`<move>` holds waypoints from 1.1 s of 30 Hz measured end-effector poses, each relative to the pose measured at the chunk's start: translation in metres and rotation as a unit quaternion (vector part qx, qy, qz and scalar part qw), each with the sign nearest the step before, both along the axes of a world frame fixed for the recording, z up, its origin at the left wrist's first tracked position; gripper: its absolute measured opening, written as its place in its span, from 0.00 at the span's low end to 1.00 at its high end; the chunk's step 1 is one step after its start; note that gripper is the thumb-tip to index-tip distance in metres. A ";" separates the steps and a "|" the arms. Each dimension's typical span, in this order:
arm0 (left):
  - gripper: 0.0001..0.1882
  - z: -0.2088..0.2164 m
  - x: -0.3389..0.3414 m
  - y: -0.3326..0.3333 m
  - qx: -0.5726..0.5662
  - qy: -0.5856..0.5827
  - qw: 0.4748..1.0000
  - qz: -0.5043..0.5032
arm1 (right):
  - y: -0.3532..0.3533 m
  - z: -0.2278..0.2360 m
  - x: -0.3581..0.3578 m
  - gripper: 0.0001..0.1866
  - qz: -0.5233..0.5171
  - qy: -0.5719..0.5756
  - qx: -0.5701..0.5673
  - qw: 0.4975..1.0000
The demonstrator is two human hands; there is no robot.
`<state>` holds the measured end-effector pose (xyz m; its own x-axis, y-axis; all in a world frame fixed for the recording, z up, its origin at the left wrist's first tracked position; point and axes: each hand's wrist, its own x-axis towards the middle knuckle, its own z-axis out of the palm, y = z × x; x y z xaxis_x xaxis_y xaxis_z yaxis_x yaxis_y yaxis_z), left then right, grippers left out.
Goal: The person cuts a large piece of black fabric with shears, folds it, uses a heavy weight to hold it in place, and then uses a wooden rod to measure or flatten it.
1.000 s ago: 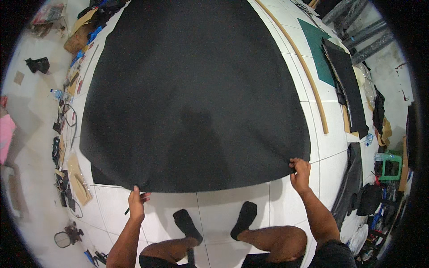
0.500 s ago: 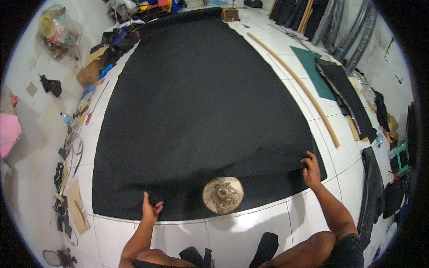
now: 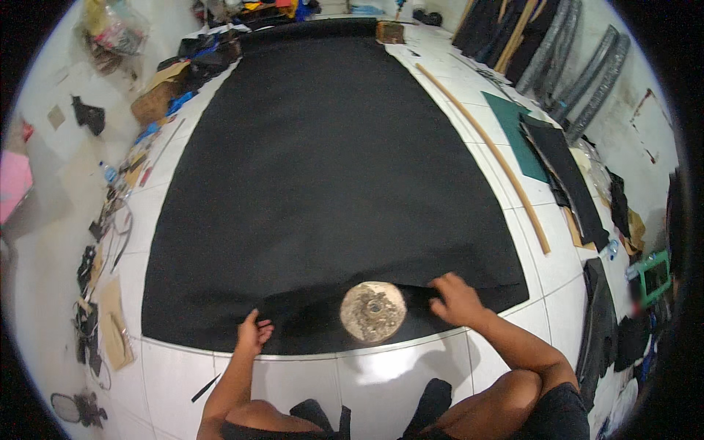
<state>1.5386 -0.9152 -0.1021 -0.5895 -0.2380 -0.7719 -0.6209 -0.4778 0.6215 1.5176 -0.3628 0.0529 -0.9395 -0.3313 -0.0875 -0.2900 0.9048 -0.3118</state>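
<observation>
A long black sheet (image 3: 330, 169), like cloth or thin matting, lies spread on the floor, with a raised crease across its near part. On its near edge sits a round, flat, rough stone-like disc (image 3: 355, 302) with a hole in its middle. My left hand (image 3: 254, 334) is at the near edge, left of the disc, with thumb raised and fingers loosely bent, holding nothing visible. Just right of the disc, my right hand (image 3: 456, 299) is over the crease, palm down, thumb and fingers apart; whether its fingertips touch the sheet is hard to see.
A wooden block (image 3: 390, 32) stands at the sheet's far right corner. Along its right side lies a tan pole (image 3: 488, 139), with a green mat (image 3: 513, 132) and black pieces (image 3: 565, 169) beyond. Scraps and cardboard (image 3: 114, 323) line the left wall.
My right hand has moved left from the sheet's right edge to beside the disc. My left hand has shifted slightly right, staying by the near edge. The view has tilted a little.
</observation>
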 end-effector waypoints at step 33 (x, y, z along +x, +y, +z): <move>0.31 -0.028 0.014 0.024 -0.020 0.033 0.999 -0.030 | -0.094 0.009 0.118 0.32 0.349 -0.269 0.025 0.897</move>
<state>1.5524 -0.8915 -0.1298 -0.6522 -0.2303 -0.7222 -0.6050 -0.4160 0.6789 1.6351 -0.4570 0.0621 -0.3216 -0.8057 -0.4974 -0.6117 0.5777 -0.5404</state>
